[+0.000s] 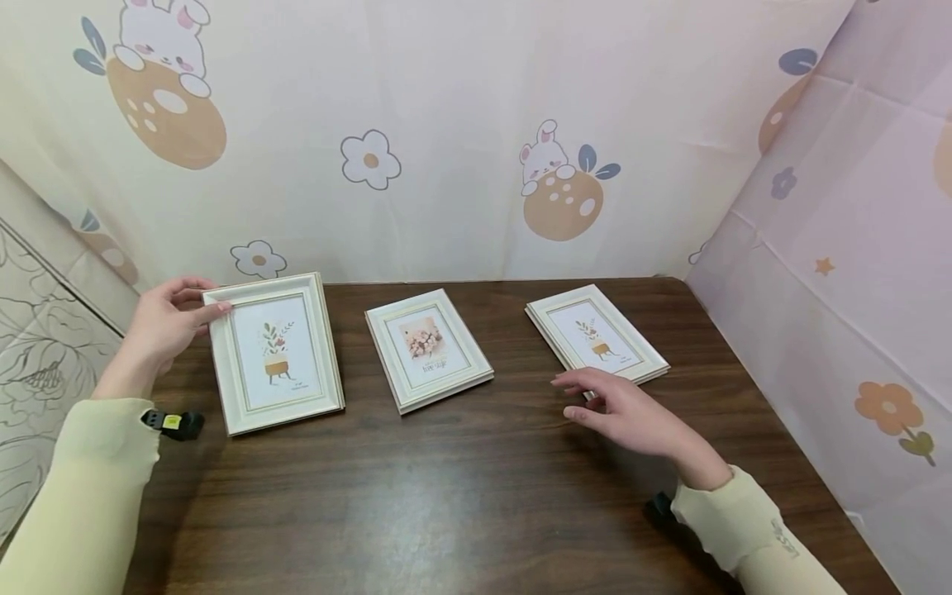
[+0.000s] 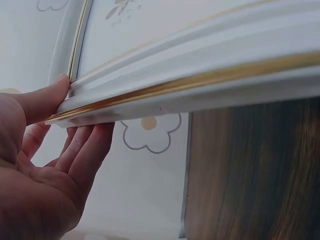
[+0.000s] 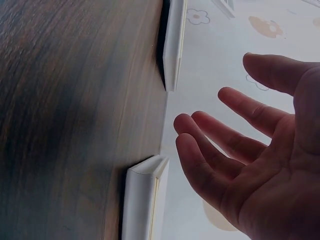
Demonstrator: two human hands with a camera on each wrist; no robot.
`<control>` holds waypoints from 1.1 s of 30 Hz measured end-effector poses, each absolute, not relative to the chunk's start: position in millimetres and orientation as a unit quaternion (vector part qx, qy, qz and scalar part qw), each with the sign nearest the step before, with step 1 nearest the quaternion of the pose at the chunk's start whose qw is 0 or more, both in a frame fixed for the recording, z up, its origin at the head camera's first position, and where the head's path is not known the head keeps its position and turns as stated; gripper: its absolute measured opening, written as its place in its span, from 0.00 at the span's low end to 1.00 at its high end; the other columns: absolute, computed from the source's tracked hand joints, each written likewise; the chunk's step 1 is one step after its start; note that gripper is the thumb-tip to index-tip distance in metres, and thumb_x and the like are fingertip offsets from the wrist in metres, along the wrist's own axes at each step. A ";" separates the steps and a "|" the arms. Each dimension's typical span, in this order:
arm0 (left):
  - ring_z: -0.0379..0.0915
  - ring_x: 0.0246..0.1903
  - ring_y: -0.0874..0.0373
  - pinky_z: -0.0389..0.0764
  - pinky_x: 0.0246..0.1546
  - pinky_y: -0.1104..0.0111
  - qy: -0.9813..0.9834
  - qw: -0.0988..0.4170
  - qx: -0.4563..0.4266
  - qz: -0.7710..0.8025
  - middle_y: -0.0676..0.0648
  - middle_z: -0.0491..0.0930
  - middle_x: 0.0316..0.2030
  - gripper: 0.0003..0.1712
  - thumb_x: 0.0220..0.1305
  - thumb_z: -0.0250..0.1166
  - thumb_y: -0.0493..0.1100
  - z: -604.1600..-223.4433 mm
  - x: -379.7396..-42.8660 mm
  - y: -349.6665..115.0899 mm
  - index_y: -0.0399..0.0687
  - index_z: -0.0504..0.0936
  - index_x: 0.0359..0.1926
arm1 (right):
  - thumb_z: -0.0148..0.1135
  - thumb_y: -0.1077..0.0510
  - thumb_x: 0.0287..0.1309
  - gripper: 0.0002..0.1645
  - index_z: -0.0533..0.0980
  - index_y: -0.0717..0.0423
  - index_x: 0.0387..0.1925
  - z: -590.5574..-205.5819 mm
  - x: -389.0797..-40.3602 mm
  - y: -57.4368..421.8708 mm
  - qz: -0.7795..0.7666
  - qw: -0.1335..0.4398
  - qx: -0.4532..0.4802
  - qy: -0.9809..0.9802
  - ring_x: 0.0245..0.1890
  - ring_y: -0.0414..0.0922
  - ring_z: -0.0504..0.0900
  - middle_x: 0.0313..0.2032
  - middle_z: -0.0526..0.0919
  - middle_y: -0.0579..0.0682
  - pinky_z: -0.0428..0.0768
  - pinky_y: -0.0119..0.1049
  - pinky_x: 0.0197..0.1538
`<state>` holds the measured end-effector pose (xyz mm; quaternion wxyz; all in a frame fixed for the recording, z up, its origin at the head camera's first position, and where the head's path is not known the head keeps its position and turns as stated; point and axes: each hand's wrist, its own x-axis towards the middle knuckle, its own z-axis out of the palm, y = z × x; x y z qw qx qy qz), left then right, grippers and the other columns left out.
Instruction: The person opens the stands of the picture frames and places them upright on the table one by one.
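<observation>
Pinching the left frame (image 1: 277, 351) by its far-left corner: left hand (image 1: 167, 322) has thumb on the front rim, fingers behind. Probably gripped there so the rim takes the load and the hand keeps clear of the middle. Frame is toward the left edge of the table surface (image 1: 416, 512), near its back-left corner, held side raised per the left wrist view. Can't tell if its near edge bears on the wood; if so, a one-corner hold should be enough. Middle frame (image 1: 429, 351) lies picture up near the back edge, between the other two, skewed to that edge. Right frame (image 1: 595, 330) likewise, toward the back-right corner. Neither is touched; lying flat, they presumably need no support. Right hand (image 1: 621, 409) hovers by the right frame's near corner, carrying nothing, likely because the left takes whatever weight there is. Its fingers are loosely bent, slightly spread, thumb apart. Patterned cloth (image 1: 461, 190) hangs behind the back edge.
</observation>
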<state>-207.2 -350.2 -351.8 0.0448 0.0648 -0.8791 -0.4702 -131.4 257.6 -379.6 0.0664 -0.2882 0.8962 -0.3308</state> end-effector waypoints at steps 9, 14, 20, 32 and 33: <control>0.77 0.37 0.71 0.82 0.35 0.74 -0.842 0.055 0.028 -0.536 0.64 0.75 0.44 0.16 0.67 0.67 0.42 -343.0 -198.9 -345.7 0.51 0.72 0.52 | 0.65 0.55 0.66 0.24 0.74 0.57 0.61 -379.2 -131.9 255.2 -0.323 0.066 -0.295 0.897 0.52 0.51 0.80 0.56 0.81 0.51 0.80 0.44 0.49; 0.78 0.37 0.71 0.82 0.33 0.75 -0.816 0.073 0.006 -0.573 0.63 0.78 0.42 0.15 0.65 0.68 0.38 -338.2 -191.6 -342.3 0.48 0.74 0.50 | 0.65 0.54 0.66 0.24 0.75 0.56 0.61 -379.2 -131.9 254.7 -0.320 0.070 -0.294 0.898 0.53 0.51 0.80 0.58 0.80 0.48 0.80 0.42 0.49; 0.79 0.38 0.72 0.81 0.33 0.76 -0.805 0.091 -0.001 -0.586 0.63 0.79 0.44 0.14 0.64 0.69 0.37 -333.9 -183.5 -333.6 0.49 0.76 0.49 | 0.64 0.51 0.67 0.25 0.75 0.57 0.61 -379.8 -133.0 254.4 -0.320 0.072 -0.296 0.897 0.53 0.50 0.80 0.58 0.79 0.47 0.81 0.44 0.49; 0.84 0.34 0.65 0.83 0.32 0.73 -0.676 0.123 -0.058 -0.724 0.51 0.81 0.45 0.14 0.61 0.68 0.27 -326.5 -179.7 -312.3 0.44 0.81 0.45 | 0.65 0.53 0.66 0.24 0.75 0.55 0.61 -376.6 -136.4 253.0 -0.324 0.062 -0.294 0.897 0.51 0.50 0.81 0.54 0.82 0.53 0.81 0.46 0.48; 0.84 0.34 0.65 0.83 0.32 0.73 -0.674 0.127 -0.059 -0.725 0.51 0.81 0.45 0.13 0.61 0.68 0.27 -326.0 -180.0 -310.5 0.44 0.82 0.44 | 0.65 0.54 0.66 0.24 0.75 0.55 0.61 -376.1 -136.8 253.1 -0.327 0.061 -0.293 0.896 0.51 0.51 0.81 0.54 0.81 0.53 0.81 0.47 0.48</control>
